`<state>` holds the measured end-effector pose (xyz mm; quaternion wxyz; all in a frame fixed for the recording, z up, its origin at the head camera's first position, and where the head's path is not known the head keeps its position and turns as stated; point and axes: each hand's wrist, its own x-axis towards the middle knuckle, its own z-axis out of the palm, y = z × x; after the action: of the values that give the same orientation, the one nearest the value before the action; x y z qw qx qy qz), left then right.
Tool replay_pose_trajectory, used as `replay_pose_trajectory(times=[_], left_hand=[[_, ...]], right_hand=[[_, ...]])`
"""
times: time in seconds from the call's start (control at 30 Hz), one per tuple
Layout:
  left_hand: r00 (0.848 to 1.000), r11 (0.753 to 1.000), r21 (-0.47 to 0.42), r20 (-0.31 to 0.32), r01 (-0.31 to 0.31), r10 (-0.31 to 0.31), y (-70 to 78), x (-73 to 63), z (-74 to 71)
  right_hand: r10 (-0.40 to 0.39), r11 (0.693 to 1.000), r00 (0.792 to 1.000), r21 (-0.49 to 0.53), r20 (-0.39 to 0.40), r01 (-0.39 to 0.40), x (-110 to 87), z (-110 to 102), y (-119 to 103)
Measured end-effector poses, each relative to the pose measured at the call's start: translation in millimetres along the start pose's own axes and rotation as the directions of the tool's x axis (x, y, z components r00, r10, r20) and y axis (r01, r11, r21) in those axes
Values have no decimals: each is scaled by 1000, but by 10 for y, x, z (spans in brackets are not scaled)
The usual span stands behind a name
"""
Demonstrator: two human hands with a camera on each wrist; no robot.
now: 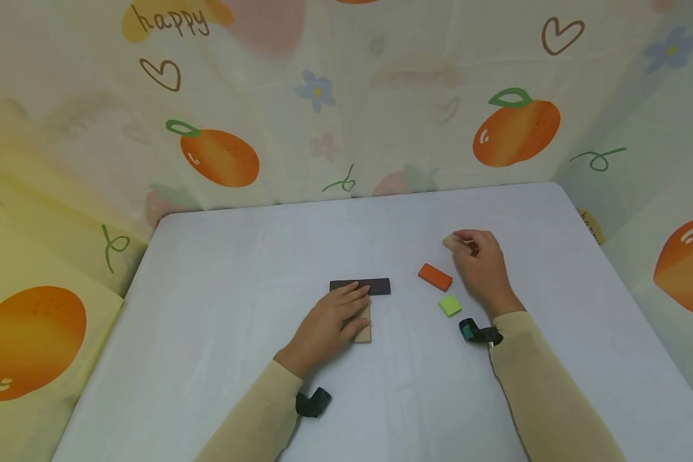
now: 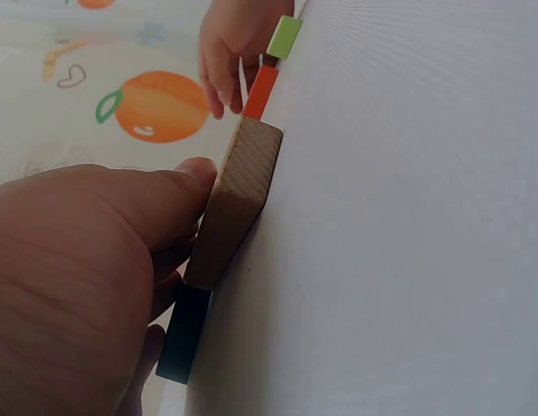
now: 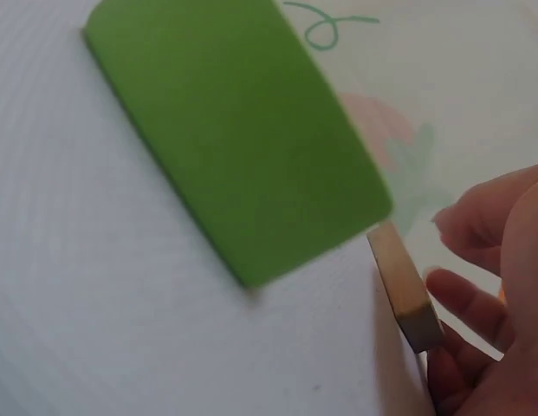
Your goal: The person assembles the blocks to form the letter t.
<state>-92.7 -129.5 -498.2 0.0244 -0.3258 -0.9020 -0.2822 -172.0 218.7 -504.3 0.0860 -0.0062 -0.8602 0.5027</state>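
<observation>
In the head view my left hand [image 1: 326,321] rests over two blocks that form a T. Its fingertips touch the dark bar [image 1: 375,286] at the top, and the thumb lies on the wooden block [image 1: 362,335] below. The left wrist view shows the wooden block's end [image 2: 256,156] against the dark bar [image 2: 184,334]. Farther back on the right, my right hand [image 1: 484,266] holds another small wooden block [image 1: 452,242] with curled fingers. That block [image 3: 400,286] is close to the table surface in the right wrist view, partly hidden by the fingers.
Between the hands lie an orange block [image 1: 435,277] and a light green block [image 1: 450,306]. The green block [image 3: 234,130] looms large in the right wrist view. A white cloth covers the table [image 1: 237,269], and a printed curtain [image 1: 346,128] rises behind its back edge.
</observation>
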Motion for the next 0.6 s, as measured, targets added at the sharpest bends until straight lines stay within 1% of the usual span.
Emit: replay_pose_trajectory(times=[0.23, 0.43, 0.6], left_hand=[[1000, 1000, -16, -4, 7, -7, 7, 0, -10], [1000, 999, -40, -11, 10, -11, 23, 0, -22], [1000, 999, -37, -7, 12, -13, 30, 5, -14]], right_hand=[[3, 999, 999, -45, 39, -1, -1, -2, 24], [-1, 997, 994, -78, 107, 9, 0, -13, 10], [3, 996, 989, -92, 149, 11, -10, -33, 11]])
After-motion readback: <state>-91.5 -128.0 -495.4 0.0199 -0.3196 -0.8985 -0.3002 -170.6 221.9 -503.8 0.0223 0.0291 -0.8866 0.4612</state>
